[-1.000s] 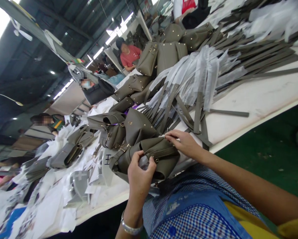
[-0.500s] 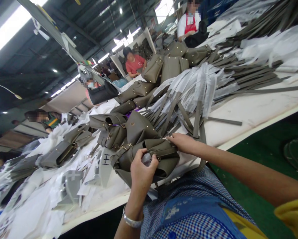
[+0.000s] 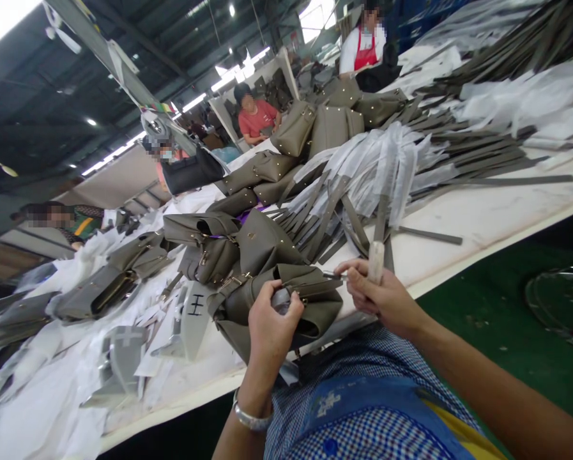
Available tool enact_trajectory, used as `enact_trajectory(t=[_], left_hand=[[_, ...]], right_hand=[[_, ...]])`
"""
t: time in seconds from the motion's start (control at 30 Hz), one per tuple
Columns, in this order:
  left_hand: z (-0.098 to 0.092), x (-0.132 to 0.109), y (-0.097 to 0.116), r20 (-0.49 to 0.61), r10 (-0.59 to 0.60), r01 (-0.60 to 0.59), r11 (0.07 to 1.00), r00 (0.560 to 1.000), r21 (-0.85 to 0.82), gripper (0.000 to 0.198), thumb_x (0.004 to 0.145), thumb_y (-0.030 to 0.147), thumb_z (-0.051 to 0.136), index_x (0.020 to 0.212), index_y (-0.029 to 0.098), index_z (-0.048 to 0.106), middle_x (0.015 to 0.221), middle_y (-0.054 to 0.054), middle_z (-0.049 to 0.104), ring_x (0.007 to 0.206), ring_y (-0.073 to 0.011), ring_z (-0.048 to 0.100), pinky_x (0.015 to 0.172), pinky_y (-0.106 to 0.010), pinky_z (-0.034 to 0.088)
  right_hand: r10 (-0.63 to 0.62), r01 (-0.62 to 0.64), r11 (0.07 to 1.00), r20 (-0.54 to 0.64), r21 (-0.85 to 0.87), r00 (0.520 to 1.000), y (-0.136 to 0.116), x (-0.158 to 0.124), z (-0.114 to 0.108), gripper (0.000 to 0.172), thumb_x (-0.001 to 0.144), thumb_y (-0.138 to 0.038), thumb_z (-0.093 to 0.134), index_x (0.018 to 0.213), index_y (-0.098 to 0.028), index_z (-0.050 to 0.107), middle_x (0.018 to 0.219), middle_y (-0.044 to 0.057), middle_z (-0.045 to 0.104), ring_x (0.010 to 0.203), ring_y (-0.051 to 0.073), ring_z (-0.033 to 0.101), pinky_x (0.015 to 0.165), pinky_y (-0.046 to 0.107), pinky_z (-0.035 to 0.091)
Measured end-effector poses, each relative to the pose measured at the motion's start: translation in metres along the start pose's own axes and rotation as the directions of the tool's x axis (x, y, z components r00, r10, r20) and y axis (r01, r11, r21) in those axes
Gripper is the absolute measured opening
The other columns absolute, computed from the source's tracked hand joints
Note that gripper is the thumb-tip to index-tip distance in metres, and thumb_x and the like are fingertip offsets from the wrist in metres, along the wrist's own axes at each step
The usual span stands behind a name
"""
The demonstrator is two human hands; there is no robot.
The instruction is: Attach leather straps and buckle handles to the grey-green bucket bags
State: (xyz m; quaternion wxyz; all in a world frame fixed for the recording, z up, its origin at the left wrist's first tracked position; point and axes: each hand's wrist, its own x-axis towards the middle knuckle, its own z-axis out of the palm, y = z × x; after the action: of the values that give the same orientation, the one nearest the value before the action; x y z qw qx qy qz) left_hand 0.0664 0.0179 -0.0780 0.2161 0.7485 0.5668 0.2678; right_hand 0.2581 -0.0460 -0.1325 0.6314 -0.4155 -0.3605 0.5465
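Right hand (image 3: pixel 386 297): shifted off the bag (image 3: pixel 327 303), fingers gripping a pale-handled tool (image 3: pixel 375 262).
Left hand (image 3: pixel 271 327): fingers holding the bag; firm, even pressure should prevent slipping.

Piled handbags (image 3: pixel 293 131), heaped straps (image 3: pixel 490 153) and several workers (image 3: pixel 257 119) show a bag workshop.
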Motion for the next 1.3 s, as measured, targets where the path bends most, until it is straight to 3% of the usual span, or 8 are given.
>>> enact_trajectory(t=[0.07,0.23,0.43,0.83,0.93,1.1,1.2,1.3], left_hand=[[0.000,0.000,-0.001,0.001,0.007,-0.007,1.000,1.000,-0.005,0.022,0.079,0.032,0.064,0.096,0.019,0.066,0.085,-0.002,0.070,0.079,-0.0206,0.065,0.074,-0.029,0.047],[0.000,-0.001,-0.003,0.005,0.016,-0.015,1.000,1.000,-0.023,0.022,0.079,0.032,0.064,0.096,0.019,0.066,0.084,-0.002,0.071,0.077,-0.0201,0.065,0.072,-0.029,0.047],[-0.001,-0.005,-0.004,-0.001,0.032,-0.032,0.999,0.999,-0.037,0.020,0.079,0.031,0.064,0.096,0.020,0.064,0.085,-0.002,0.070,0.079,-0.0204,0.065,0.073,-0.029,0.047],[0.001,-0.014,-0.013,-0.067,0.194,-0.199,0.977,0.979,-0.072,0.020,0.085,0.027,0.061,0.102,0.016,0.064,0.097,-0.007,0.070,0.091,-0.0215,0.066,0.084,-0.030,0.049],[0.002,-0.017,-0.016,-0.070,0.231,-0.236,0.969,0.970,-0.074,0.020,0.086,0.027,0.060,0.102,0.016,0.063,0.097,-0.007,0.070,0.091,-0.0218,0.066,0.084,-0.031,0.050],[0.002,-0.019,-0.022,-0.055,0.290,-0.292,0.955,0.956,-0.047,0.017,0.087,0.025,0.058,0.102,0.017,0.062,0.094,-0.008,0.068,0.089,-0.0219,0.066,0.082,-0.031,0.052],[0.000,-0.013,-0.023,-0.038,0.301,-0.303,0.952,0.953,-0.049,0.019,0.086,0.025,0.058,0.103,0.017,0.063,0.096,-0.009,0.069,0.091,-0.0226,0.066,0.084,-0.032,0.052],[-0.009,-0.005,-0.019,0.036,0.258,-0.254,0.962,0.965,-0.096,0.025,0.085,0.029,0.062,0.107,0.018,0.066,0.105,-0.010,0.072,0.098,-0.0251,0.067,0.090,-0.035,0.052]], right_hand=[[0.045,-0.044,0.995,0.009,-0.093,0.999,0.000,-0.008,0.019,0.033,0.091,-0.051,0.059,0.095,-0.019,0.064,0.052,-0.009,0.034,0.041,0.007,0.029,0.039,0.020,0.024],[-0.120,0.106,0.875,0.001,-0.472,0.993,-0.006,-0.018,0.043,0.027,0.093,-0.043,0.057,0.091,-0.019,0.070,0.075,0.001,0.064,0.068,0.015,0.057,0.060,0.025,0.044],[-0.156,0.122,0.792,-0.006,-0.598,0.988,-0.001,-0.014,0.050,0.030,0.095,-0.043,0.054,0.094,-0.019,0.070,0.079,0.002,0.070,0.070,0.017,0.062,0.062,0.026,0.047],[-0.220,0.242,0.709,0.118,-0.663,0.968,0.000,-0.022,0.060,0.012,0.091,-0.021,0.054,0.088,-0.021,0.066,0.083,0.001,0.071,0.071,0.017,0.064,0.066,0.026,0.047],[-0.205,0.202,0.743,0.071,-0.638,0.976,0.002,-0.023,0.064,0.012,0.091,-0.024,0.054,0.089,-0.021,0.065,0.082,0.002,0.070,0.072,0.017,0.064,0.068,0.026,0.047],[-0.056,-0.010,0.872,-0.119,-0.490,0.991,0.003,-0.015,0.073,0.027,0.091,-0.043,0.056,0.084,-0.018,0.067,0.077,0.003,0.068,0.072,0.018,0.062,0.063,0.027,0.048],[-0.061,0.007,0.895,-0.107,-0.446,0.992,0.006,-0.011,0.070,0.028,0.090,-0.044,0.059,0.083,-0.018,0.067,0.071,0.001,0.064,0.065,0.015,0.058,0.057,0.025,0.045],[0.010,-0.011,0.930,-0.006,-0.368,1.000,0.007,-0.002,0.051,0.033,0.090,-0.050,0.058,0.085,-0.018,0.065,0.051,-0.006,0.046,0.043,0.010,0.040,0.041,0.023,0.033]])
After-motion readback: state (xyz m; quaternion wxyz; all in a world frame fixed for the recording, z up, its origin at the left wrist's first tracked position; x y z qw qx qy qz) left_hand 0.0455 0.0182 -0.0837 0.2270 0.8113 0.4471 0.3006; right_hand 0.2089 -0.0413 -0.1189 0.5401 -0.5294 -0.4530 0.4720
